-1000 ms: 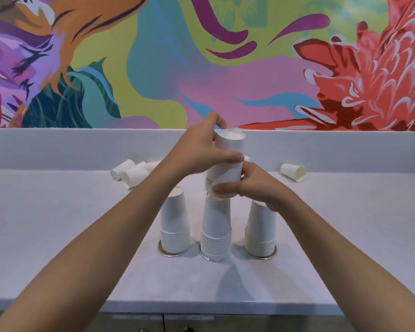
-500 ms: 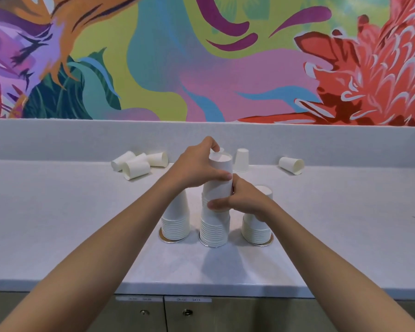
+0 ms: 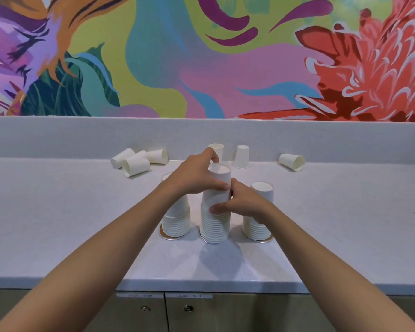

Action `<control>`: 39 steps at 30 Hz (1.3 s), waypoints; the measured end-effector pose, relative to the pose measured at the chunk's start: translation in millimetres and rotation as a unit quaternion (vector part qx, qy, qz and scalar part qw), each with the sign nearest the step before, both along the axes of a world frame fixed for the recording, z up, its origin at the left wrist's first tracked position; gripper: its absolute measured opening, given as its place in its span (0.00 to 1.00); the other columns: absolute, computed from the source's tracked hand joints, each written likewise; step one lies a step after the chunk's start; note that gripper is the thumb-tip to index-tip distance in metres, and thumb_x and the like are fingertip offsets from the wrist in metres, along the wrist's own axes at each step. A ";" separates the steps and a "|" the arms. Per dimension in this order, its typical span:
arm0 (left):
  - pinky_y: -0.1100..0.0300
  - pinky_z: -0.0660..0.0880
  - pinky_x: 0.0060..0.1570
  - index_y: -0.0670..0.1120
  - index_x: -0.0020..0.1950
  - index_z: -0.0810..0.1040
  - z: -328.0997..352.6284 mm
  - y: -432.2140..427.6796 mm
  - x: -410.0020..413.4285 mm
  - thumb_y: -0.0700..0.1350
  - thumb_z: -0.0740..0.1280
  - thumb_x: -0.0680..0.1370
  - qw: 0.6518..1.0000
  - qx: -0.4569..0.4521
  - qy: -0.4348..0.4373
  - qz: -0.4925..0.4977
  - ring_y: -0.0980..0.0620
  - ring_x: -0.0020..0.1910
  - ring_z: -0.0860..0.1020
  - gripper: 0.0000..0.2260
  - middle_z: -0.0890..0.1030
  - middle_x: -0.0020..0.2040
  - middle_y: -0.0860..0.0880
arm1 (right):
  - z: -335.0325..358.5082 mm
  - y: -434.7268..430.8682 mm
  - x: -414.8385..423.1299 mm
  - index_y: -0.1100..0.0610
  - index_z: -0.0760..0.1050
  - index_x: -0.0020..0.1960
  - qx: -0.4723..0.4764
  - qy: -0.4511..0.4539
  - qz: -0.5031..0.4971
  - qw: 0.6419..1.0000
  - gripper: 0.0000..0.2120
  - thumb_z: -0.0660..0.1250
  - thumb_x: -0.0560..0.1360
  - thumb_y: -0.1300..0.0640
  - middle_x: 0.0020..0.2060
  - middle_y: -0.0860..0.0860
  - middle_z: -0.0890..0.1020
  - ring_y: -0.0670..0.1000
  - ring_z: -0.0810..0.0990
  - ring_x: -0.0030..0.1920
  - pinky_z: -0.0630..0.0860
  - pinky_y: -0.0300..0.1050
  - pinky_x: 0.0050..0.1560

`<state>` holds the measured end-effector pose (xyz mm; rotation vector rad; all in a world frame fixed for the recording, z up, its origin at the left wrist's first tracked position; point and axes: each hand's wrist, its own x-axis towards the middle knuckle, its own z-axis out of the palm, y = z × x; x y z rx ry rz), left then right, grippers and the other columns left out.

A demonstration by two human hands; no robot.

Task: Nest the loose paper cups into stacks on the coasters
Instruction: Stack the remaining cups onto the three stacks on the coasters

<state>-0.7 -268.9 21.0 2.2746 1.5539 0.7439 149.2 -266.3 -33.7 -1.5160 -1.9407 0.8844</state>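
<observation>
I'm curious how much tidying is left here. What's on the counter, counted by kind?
Stacks of paper cups: 3
Coasters: 3
Loose cups lying down: 4, perhaps 5, since the left huddle overlaps
Loose cups standing: 2
Total: 12, perhaps 13

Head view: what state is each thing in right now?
Left hand: grips top cup.
Right hand: pinches middle stack.
Top cup: inverted on middle stack.
Middle stack: upright.
Left stack: upright.
Right stack: upright.
Coasters: one under each stack.
Left loose cups: lying on sides.
Right loose cup: lying on side.
Back cup: standing inverted.
</observation>
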 end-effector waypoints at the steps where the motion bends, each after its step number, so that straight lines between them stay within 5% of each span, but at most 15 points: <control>1: 0.64 0.69 0.36 0.50 0.60 0.68 1.5 0.0 -0.9 0.56 0.76 0.69 1.000 -0.004 0.000 -0.002 0.49 0.51 0.75 0.27 0.75 0.57 0.49 | 3.1 -0.2 0.3 0.52 0.66 0.67 -0.004 0.008 0.008 1.000 0.42 0.78 0.58 0.46 0.59 0.49 0.78 0.53 0.77 0.59 0.77 0.54 0.60; 8: 0.48 0.75 0.57 0.48 0.55 0.73 26.1 18.0 -11.2 0.66 0.61 0.74 0.993 -0.028 -0.118 0.008 0.48 0.53 0.77 0.23 0.79 0.55 0.48 | 58.7 8.2 16.4 0.52 0.61 0.71 -0.017 0.022 0.029 0.999 0.38 0.78 0.67 0.57 0.60 0.51 0.76 0.53 0.76 0.59 0.71 0.50 0.65; 13: 0.49 0.74 0.57 0.45 0.60 0.73 41.8 57.1 -10.1 0.62 0.55 0.80 0.992 -0.051 -0.111 0.014 0.46 0.55 0.77 0.23 0.77 0.58 0.48 | 100.0 34.5 32.8 0.49 0.62 0.71 0.005 -0.004 0.070 0.998 0.33 0.73 0.71 0.62 0.64 0.51 0.71 0.51 0.74 0.60 0.73 0.41 0.58; 19: 0.54 0.68 0.52 0.41 0.59 0.74 47.8 146.0 -0.4 0.57 0.58 0.81 0.997 -0.004 0.048 0.067 0.44 0.57 0.75 0.19 0.78 0.57 0.45 | 114.8 106.6 58.6 0.54 0.68 0.68 0.028 0.002 0.020 0.999 0.24 0.68 0.74 0.65 0.61 0.54 0.75 0.54 0.76 0.59 0.75 0.47 0.59; 27: 0.53 0.70 0.59 0.42 0.69 0.67 18.9 225.4 1.2 0.54 0.67 0.77 0.977 -0.116 0.156 0.084 0.43 0.63 0.73 0.26 0.72 0.66 0.41 | 71.5 170.9 90.6 0.53 0.71 0.62 -0.100 -0.055 -0.045 0.992 0.16 0.68 0.75 0.57 0.57 0.53 0.77 0.53 0.76 0.54 0.73 0.44 0.50; 32: 0.53 0.71 0.61 0.42 0.73 0.61 2.3 248.7 1.1 0.53 0.70 0.75 0.966 -0.202 0.127 0.099 0.43 0.66 0.72 0.32 0.69 0.70 0.42 | 54.3 188.9 107.5 0.54 0.71 0.64 -0.136 -0.109 -0.056 0.983 0.18 0.67 0.75 0.56 0.57 0.51 0.76 0.50 0.73 0.50 0.70 0.43 0.51; 39: 0.53 0.67 0.66 0.39 0.77 0.53 -11.3 275.8 5.4 0.53 0.71 0.75 0.951 -0.272 0.077 0.127 0.42 0.72 0.66 0.40 0.63 0.76 0.41 | 30.1 217.6 119.9 0.56 0.70 0.67 -0.149 -0.212 -0.033 0.965 0.19 0.66 0.77 0.55 0.64 0.54 0.74 0.53 0.73 0.61 0.71 0.44 0.58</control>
